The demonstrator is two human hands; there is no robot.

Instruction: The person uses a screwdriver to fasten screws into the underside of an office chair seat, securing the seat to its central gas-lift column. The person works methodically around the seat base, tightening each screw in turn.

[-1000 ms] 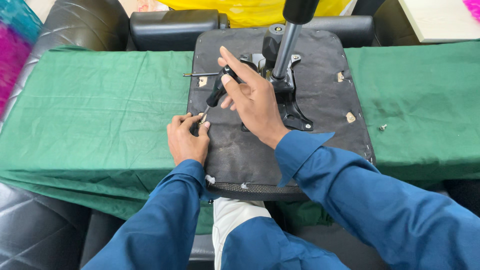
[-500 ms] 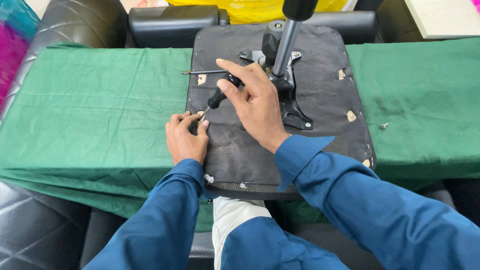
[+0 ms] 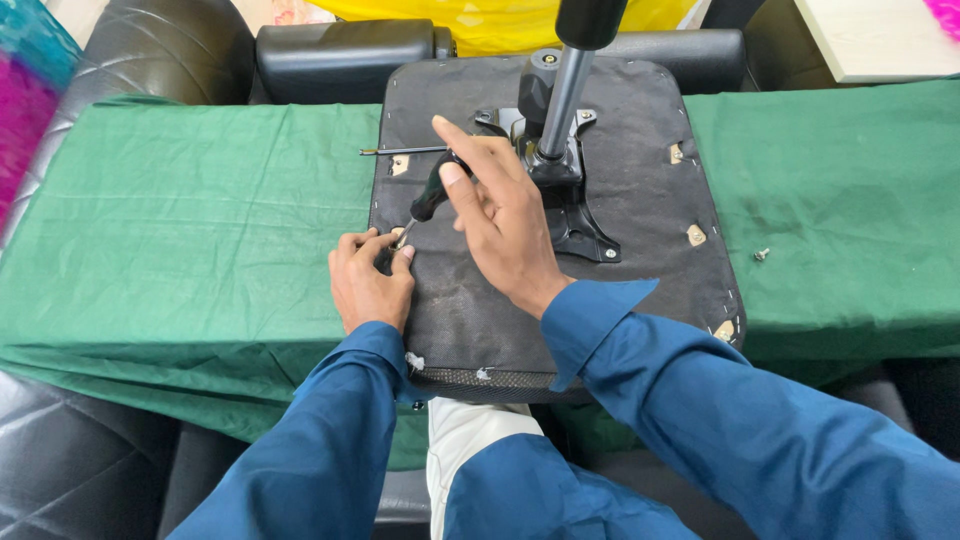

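Right hand [image 3: 505,230] grips screwdriver [image 3: 425,200], long axis diagonal, tip down-left at seat underside [image 3: 640,200] near its left edge. Left hand [image 3: 368,280] pinches at tip. Loose screw [image 3: 762,254] on green cloth [image 3: 200,220].

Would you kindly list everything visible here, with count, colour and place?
seat base: one, black, upside down, centre of the cloth
metal bracket: one, black, on the seat base
gas cylinder: one, grey, upright in the bracket
screwdriver: one, black handle, tip down at the seat's left edge
green cloth: one, spread under the seat
loose screw: one, silver, on the cloth at right
armrest: one, black, behind
left hand: one, at the screwdriver tip
right hand: one, on the screwdriver handle
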